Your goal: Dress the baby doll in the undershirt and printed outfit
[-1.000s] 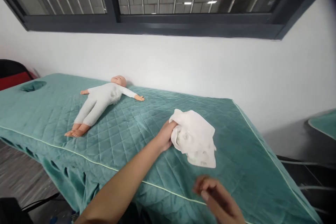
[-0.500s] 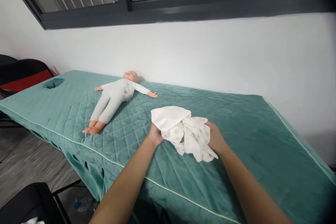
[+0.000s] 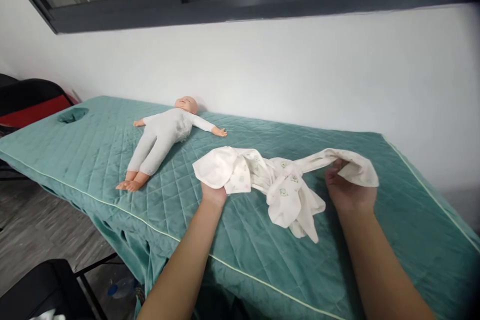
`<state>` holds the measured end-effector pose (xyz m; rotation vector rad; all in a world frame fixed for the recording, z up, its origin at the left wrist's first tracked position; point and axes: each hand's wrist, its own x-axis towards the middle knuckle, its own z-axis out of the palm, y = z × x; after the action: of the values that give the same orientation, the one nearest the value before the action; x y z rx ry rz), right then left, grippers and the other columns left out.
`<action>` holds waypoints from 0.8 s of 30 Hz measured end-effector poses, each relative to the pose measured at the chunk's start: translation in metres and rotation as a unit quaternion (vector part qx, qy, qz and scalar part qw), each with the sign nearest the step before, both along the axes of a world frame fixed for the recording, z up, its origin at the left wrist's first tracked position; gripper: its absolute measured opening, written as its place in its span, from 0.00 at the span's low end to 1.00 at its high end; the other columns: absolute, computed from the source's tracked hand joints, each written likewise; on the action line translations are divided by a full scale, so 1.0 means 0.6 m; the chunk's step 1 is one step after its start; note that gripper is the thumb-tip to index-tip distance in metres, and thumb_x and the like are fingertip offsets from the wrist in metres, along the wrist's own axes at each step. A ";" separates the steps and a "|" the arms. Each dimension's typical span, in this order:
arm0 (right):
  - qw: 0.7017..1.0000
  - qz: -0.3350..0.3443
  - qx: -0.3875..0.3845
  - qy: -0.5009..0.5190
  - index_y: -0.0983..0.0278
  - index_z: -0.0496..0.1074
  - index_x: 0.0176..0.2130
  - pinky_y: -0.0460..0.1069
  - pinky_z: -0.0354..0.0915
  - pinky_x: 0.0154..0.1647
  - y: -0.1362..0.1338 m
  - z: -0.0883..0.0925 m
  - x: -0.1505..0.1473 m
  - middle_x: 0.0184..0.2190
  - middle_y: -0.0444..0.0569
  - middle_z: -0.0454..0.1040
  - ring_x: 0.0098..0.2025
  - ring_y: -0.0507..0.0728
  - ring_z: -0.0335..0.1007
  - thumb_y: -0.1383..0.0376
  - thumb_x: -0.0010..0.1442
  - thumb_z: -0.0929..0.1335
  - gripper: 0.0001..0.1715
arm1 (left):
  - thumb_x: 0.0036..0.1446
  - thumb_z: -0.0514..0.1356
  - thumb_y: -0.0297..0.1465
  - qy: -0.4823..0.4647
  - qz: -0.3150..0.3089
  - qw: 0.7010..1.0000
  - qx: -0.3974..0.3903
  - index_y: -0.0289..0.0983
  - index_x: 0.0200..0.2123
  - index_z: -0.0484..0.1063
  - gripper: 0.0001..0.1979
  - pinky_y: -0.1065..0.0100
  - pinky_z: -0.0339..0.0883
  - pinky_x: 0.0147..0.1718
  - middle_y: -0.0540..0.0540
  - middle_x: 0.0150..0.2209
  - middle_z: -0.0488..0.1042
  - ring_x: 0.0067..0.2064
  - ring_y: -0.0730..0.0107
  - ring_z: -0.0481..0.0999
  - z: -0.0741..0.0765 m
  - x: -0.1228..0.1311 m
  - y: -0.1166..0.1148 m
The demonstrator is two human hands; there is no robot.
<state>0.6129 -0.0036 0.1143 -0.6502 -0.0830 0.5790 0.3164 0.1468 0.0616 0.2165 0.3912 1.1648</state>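
A white baby garment [image 3: 258, 170] with small greenish prints stretches between my two hands, its middle bunched and hanging in folds over the bed. My left hand [image 3: 214, 194] grips its left end from below, the fingers mostly covered by cloth. On the right, my right hand [image 3: 350, 190] holds the other end, a narrow strip of fabric draped over the fingers. A baby doll [image 3: 165, 132] in a white body lies on its back to the left, arms spread, apart from both hands.
The green quilted massage bed [image 3: 105, 160] has a face hole [image 3: 73, 115] at its far left. Behind it rise a white wall [image 3: 300, 75] and a dark window frame [image 3: 262, 2]. A black chair [image 3: 48, 285] stands at lower left, with a plastic bottle [image 3: 122, 288] on the floor.
My right hand has moved right, drawing one end of the garment out from the bundle. The left hand has shifted slightly left. The doll lies as before.
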 end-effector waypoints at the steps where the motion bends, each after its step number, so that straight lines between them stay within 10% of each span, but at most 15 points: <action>1: 0.999 -0.030 -0.005 -0.011 0.63 0.75 0.37 0.46 0.65 0.26 -0.005 0.000 0.003 0.42 0.53 0.74 0.34 0.52 0.72 0.63 0.65 0.56 0.20 | 0.67 0.51 0.40 -0.009 0.016 1.000 -0.007 0.39 0.47 0.79 0.20 0.56 0.68 0.60 0.42 0.52 0.80 0.58 0.59 0.76 0.009 -0.002 -0.001; 7: 0.954 -0.117 -0.222 -0.166 0.53 0.58 0.61 0.54 0.71 0.49 -0.024 -0.022 0.003 0.68 0.53 0.58 0.58 0.56 0.71 0.61 0.61 0.62 0.30 | 0.68 0.49 0.36 -0.031 0.044 0.998 0.011 0.37 0.51 0.77 0.20 0.50 0.64 0.62 0.40 0.57 0.77 0.62 0.55 0.72 0.042 -0.019 -0.009; 11: 0.845 -0.067 -0.279 -0.451 0.55 0.56 0.65 0.61 0.61 0.64 -0.015 -0.043 -0.060 0.70 0.56 0.56 0.68 0.62 0.58 0.54 0.57 0.70 0.40 | 0.65 0.53 0.33 -0.015 0.036 0.998 0.038 0.37 0.53 0.77 0.19 0.52 0.67 0.61 0.39 0.56 0.77 0.61 0.55 0.73 0.045 -0.011 -0.018; 16: 0.678 0.100 -0.311 -0.659 0.58 0.73 0.50 0.67 0.48 0.71 -0.007 -0.058 -0.135 0.66 0.54 0.65 0.70 0.68 0.54 0.53 0.50 0.76 0.29 | 0.62 0.57 0.26 0.058 0.024 0.997 0.040 0.36 0.54 0.76 0.18 0.58 0.70 0.58 0.41 0.52 0.80 0.53 0.60 0.80 0.045 0.008 -0.027; 18: 0.697 0.095 -0.306 -0.642 0.59 0.75 0.40 0.66 0.50 0.70 -0.010 -0.058 -0.142 0.63 0.54 0.69 0.67 0.67 0.60 0.54 0.53 0.74 0.17 | 0.63 0.58 0.26 0.071 0.016 0.997 0.034 0.37 0.53 0.76 0.16 0.61 0.72 0.55 0.42 0.50 0.81 0.49 0.63 0.81 0.045 0.010 -0.029; 24: 0.910 0.052 -0.220 -0.348 0.60 0.73 0.35 0.57 0.70 0.52 -0.040 -0.040 -0.116 0.42 0.47 0.80 0.46 0.59 0.76 0.54 0.53 0.74 0.14 | 0.59 0.62 0.22 0.073 0.013 0.997 0.025 0.37 0.48 0.77 0.14 0.67 0.77 0.45 0.47 0.40 0.83 0.38 0.68 0.83 0.036 -0.008 -0.029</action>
<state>0.5431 -0.0275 0.0904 -1.2805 -0.6753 0.4449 0.3119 0.1291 0.0830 0.3416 0.4941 1.1879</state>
